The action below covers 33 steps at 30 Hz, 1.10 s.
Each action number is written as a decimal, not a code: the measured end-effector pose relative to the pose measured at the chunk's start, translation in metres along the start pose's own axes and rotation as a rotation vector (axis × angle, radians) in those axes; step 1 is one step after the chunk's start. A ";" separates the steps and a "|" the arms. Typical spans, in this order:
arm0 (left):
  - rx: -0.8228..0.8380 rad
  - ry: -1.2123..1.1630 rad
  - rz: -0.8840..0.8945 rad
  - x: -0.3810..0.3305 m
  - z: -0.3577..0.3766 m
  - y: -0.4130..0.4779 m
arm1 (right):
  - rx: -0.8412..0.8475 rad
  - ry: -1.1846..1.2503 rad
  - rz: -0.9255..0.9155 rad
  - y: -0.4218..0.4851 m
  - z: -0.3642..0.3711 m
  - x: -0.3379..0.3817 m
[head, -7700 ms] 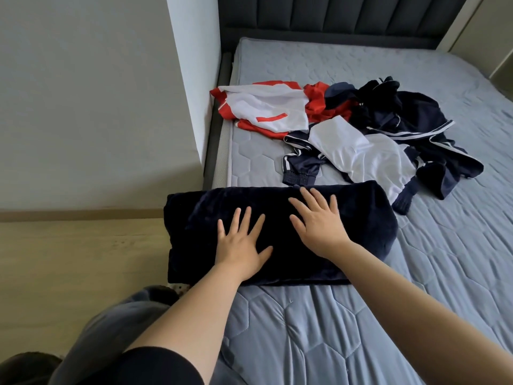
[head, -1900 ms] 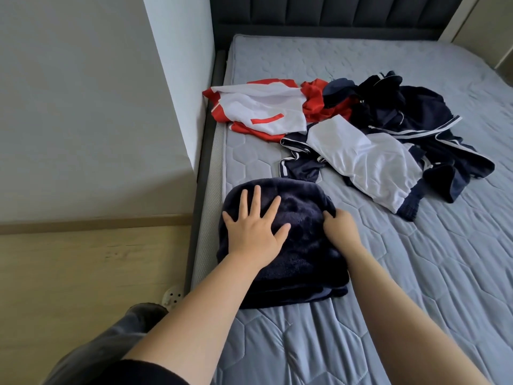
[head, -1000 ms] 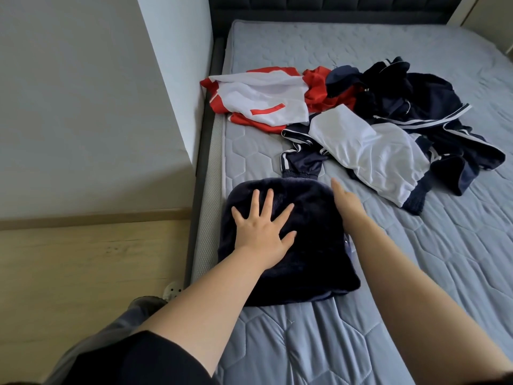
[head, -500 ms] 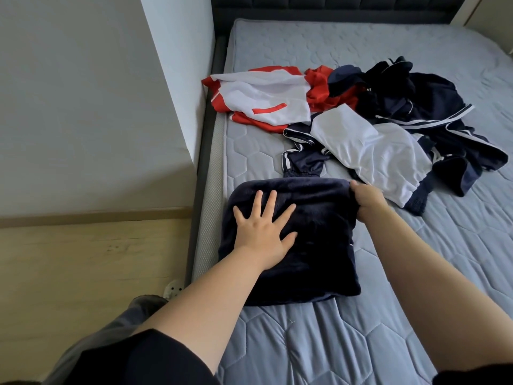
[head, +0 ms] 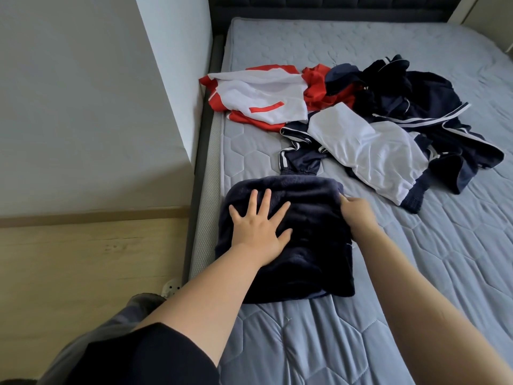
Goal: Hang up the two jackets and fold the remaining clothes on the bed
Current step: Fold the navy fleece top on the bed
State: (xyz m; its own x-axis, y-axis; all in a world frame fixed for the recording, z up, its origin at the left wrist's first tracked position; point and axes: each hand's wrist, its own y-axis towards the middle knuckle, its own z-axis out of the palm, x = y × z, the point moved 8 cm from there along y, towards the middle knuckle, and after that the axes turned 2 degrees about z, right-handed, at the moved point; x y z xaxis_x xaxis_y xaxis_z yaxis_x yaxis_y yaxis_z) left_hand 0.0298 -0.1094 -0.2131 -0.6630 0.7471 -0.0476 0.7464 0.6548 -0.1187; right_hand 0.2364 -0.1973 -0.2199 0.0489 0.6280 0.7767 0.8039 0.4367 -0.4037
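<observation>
A dark navy fleece garment (head: 313,245) lies folded into a rough square at the bed's left near edge. My left hand (head: 258,223) rests flat on its top with fingers spread. My right hand (head: 356,213) is curled on the garment's upper right edge, fingers tucked at the fabric. Beyond it lie a red and white jacket (head: 266,98), a white and navy jacket (head: 366,151) and a dark navy piece with white stripes (head: 416,101), all crumpled together.
The grey quilted mattress (head: 416,273) stretches right and toward me. A white wall corner (head: 172,79) juts in beside the bed's left edge. Wooden floor (head: 83,273) lies to the left. A dark padded headboard (head: 333,6) closes the far end.
Since half a second ago my right hand has slid a little down and left along the garment's right edge. The left hand stays pressed flat. Earlier, the long roll was folded in half.
</observation>
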 end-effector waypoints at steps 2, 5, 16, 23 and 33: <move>0.006 -0.010 0.017 -0.004 -0.001 0.000 | -0.088 0.014 0.012 -0.002 -0.007 -0.010; 0.000 -0.018 0.019 -0.004 -0.001 -0.001 | -0.177 0.025 0.035 -0.011 -0.012 -0.013; -0.006 -0.099 -0.014 0.006 0.001 0.001 | 0.039 -0.201 -0.544 -0.071 0.052 0.056; -0.256 -0.355 -0.194 0.033 -0.008 -0.009 | -0.175 -0.440 -0.561 -0.062 0.056 0.030; -0.194 -1.248 -0.501 0.089 0.020 -0.018 | 0.014 -0.028 0.166 -0.025 0.037 -0.040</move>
State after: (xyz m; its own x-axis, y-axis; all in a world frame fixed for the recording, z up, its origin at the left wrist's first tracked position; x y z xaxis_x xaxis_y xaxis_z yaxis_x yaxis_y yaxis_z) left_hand -0.0433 -0.0569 -0.2353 -0.3956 -0.1063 -0.9123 0.3394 0.9061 -0.2527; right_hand 0.1927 -0.2092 -0.2590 0.1636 0.7096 0.6853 0.7781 0.3342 -0.5318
